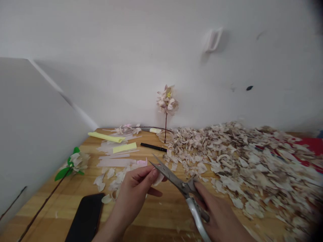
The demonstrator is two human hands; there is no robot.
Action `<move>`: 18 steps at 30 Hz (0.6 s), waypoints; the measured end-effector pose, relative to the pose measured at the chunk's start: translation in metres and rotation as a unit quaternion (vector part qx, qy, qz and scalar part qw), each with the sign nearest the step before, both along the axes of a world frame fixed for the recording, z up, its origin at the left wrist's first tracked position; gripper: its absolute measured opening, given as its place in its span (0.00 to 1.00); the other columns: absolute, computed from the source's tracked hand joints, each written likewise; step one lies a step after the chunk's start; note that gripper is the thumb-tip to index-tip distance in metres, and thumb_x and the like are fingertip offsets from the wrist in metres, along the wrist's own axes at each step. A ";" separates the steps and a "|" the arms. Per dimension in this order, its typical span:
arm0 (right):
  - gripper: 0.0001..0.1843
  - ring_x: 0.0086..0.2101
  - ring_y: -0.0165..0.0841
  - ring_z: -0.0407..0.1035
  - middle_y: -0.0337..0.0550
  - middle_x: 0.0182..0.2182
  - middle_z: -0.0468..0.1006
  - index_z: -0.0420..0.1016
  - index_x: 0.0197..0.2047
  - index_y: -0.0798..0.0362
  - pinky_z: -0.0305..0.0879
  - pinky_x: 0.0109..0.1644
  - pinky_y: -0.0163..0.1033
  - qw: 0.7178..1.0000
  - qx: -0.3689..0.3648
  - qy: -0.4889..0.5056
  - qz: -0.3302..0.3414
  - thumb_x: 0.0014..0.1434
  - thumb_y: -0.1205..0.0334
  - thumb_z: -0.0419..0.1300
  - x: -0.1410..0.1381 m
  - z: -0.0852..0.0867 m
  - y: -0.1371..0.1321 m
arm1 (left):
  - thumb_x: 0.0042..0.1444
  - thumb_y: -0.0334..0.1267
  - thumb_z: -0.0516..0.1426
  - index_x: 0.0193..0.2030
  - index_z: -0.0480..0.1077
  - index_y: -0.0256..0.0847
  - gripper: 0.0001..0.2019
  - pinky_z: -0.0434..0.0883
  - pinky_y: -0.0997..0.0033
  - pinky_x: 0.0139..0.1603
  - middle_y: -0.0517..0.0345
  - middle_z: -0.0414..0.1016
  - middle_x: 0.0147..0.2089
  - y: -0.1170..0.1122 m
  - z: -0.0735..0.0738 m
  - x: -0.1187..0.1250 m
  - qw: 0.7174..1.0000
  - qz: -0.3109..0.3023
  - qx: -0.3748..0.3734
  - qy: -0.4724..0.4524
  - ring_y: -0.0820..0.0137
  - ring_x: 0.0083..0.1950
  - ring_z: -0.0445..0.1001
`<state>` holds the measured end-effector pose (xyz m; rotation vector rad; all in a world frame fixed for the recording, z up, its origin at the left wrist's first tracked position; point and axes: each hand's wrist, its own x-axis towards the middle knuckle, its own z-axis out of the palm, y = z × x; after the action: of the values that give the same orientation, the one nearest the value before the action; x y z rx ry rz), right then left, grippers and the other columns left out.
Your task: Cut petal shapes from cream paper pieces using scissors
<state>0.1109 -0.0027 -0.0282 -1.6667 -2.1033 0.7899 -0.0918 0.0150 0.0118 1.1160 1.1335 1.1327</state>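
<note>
My left hand (136,188) pinches a small pale paper petal (158,178) between thumb and fingers, low in the middle of the view. My right hand (217,215) grips the handles of a pair of grey scissors (176,181). The blades are parted and point up-left, and the petal sits between them. Both hands hover just above the wooden table (161,215).
A big heap of cut petals (247,161) covers the right half. A black phone (85,218) lies at the front left, beside a green-leaved paper flower (75,161). Yellow and pink paper strips (118,148), a black pen (153,147) and an upright paper flower stem (166,104) stand near the wall.
</note>
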 end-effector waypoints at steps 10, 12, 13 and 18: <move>0.07 0.24 0.36 0.69 0.41 0.25 0.76 0.60 0.32 0.48 0.59 0.27 0.36 1.000 0.020 0.001 -0.005 0.46 0.61 0.52 0.003 -0.005 -0.002 | 0.52 0.43 0.57 0.36 0.78 0.43 0.11 0.75 0.75 0.26 0.54 0.76 0.32 0.001 -0.002 -0.001 1.000 -0.017 -0.009 0.011 0.66 0.38 0.73; 0.06 0.24 0.36 0.69 0.41 0.24 0.76 0.59 0.31 0.47 0.60 0.27 0.36 1.000 0.021 0.001 -0.003 0.46 0.61 0.52 0.003 -0.004 -0.001 | 0.52 0.43 0.56 0.37 0.78 0.43 0.11 0.75 0.75 0.26 0.54 0.76 0.32 0.001 0.000 -0.001 1.000 -0.021 -0.015 0.010 0.66 0.38 0.73; 0.06 0.24 0.36 0.69 0.40 0.24 0.76 0.59 0.31 0.47 0.60 0.27 0.35 1.000 0.024 0.003 -0.002 0.45 0.61 0.52 0.003 -0.004 -0.001 | 0.52 0.43 0.56 0.37 0.78 0.43 0.11 0.75 0.75 0.26 0.54 0.76 0.32 0.001 0.001 -0.001 1.000 -0.024 -0.017 0.010 0.66 0.38 0.73; 0.06 0.20 0.33 0.67 0.38 0.21 0.74 0.60 0.31 0.47 0.58 0.23 0.33 0.998 0.059 0.004 0.004 0.46 0.64 0.50 0.004 -0.005 0.000 | 0.51 0.44 0.57 0.35 0.78 0.42 0.11 0.75 0.75 0.26 0.53 0.76 0.31 0.001 0.004 -0.003 0.999 -0.036 -0.024 0.008 0.67 0.37 0.72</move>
<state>0.1153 -0.0026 -0.0328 -1.5916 -2.1086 0.6611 -0.0947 0.0160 0.0154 1.1213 1.1192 1.0369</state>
